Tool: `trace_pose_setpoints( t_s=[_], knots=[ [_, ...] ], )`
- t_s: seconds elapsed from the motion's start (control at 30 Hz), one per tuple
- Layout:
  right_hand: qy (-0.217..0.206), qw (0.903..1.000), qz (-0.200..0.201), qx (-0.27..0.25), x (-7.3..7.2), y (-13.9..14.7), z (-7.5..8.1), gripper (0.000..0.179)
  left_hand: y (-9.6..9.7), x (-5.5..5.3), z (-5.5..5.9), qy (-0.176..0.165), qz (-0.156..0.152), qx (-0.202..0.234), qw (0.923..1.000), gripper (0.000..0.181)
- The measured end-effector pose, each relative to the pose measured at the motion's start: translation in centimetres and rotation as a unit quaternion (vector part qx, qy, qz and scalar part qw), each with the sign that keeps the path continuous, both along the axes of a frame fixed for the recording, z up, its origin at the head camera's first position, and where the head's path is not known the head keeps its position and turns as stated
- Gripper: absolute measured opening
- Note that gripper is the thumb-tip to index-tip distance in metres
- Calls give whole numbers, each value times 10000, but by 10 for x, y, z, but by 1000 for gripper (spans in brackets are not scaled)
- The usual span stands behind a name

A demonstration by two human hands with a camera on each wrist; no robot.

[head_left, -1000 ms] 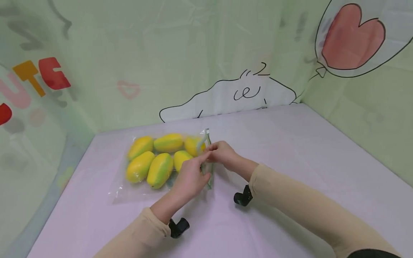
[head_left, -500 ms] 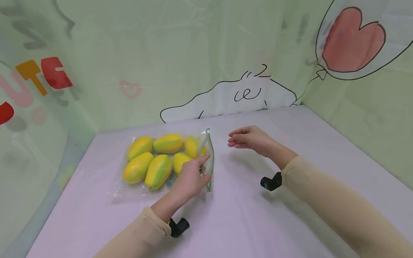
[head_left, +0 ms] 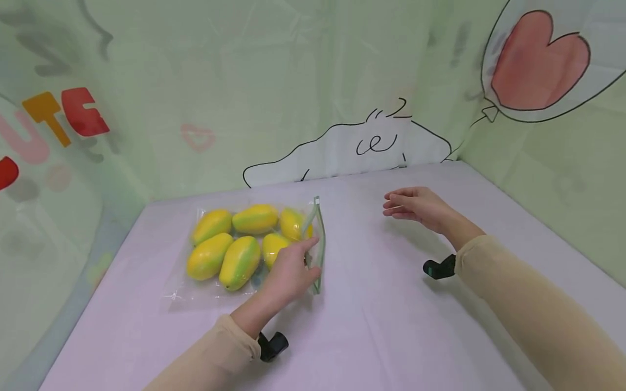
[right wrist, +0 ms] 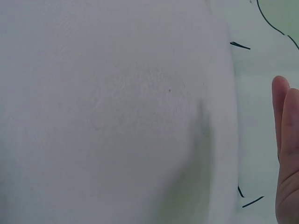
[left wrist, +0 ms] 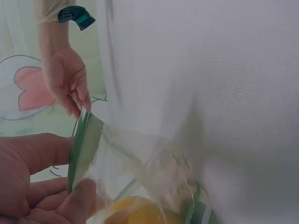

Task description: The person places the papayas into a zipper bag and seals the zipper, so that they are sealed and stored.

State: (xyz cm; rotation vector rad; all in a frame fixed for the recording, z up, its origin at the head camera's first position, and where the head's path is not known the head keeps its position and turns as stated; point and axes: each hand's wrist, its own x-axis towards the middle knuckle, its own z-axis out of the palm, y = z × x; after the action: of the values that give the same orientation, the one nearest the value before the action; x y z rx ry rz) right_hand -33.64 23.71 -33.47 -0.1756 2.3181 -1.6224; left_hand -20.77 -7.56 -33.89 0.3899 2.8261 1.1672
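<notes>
A clear zip bag (head_left: 183,293) with a green zip strip (head_left: 321,255) lies on the table, its mouth to the right. Several yellow-green mangoes (head_left: 239,263) are inside it in two rows. My left hand (head_left: 288,271) grips the bag at its mouth; in the left wrist view, thumb and fingers sit on either side of the green-edged film. My right hand (head_left: 420,206) hovers to the right, apart from the bag, fingers loosely extended and holding nothing. The left hand partly covers the nearest mango.
A pale lilac cloth covers the table (head_left: 381,304). Light green printed curtains (head_left: 293,81) stand behind it and at both sides. Each wrist carries a small black camera, as on the left wrist camera (head_left: 275,346).
My right hand has let go of the bag's mouth and moved away to the right, its fingers straightening. My left hand stays at the bag's edge.
</notes>
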Motion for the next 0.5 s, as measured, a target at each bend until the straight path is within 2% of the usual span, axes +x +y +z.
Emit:
trace_pose_setpoints(
  t_s=[0.1, 0.17, 0.23, 0.3, 0.37, 0.5],
  knots=[
    [-40, 10000, 21, -67, -4, 1, -4, 58, 4, -4, -4, -25, -150, -308, 9994, 67],
    [-32, 9999, 64, -82, -6, 0, -6, 59, 8, -6, -6, -5, -324, -726, 9968, 69],
    [-18, 9999, 98, -82, -7, -2, -7, 58, 13, -8, -8, 79, -513, -1256, 9907, 69],
    [-34, 9999, 119, -57, -9, -4, -8, 58, 19, -9, -9, 191, -675, -1888, 9795, 66],
    [-70, 9999, 142, -10, -12, -7, -9, 57, 25, -9, -7, 326, -781, -2511, 9643, 57],
    [-100, 9998, 172, 74, -19, -12, -9, 56, 43, -6, 0, 404, -811, -3320, 9389, 42]
  ],
)
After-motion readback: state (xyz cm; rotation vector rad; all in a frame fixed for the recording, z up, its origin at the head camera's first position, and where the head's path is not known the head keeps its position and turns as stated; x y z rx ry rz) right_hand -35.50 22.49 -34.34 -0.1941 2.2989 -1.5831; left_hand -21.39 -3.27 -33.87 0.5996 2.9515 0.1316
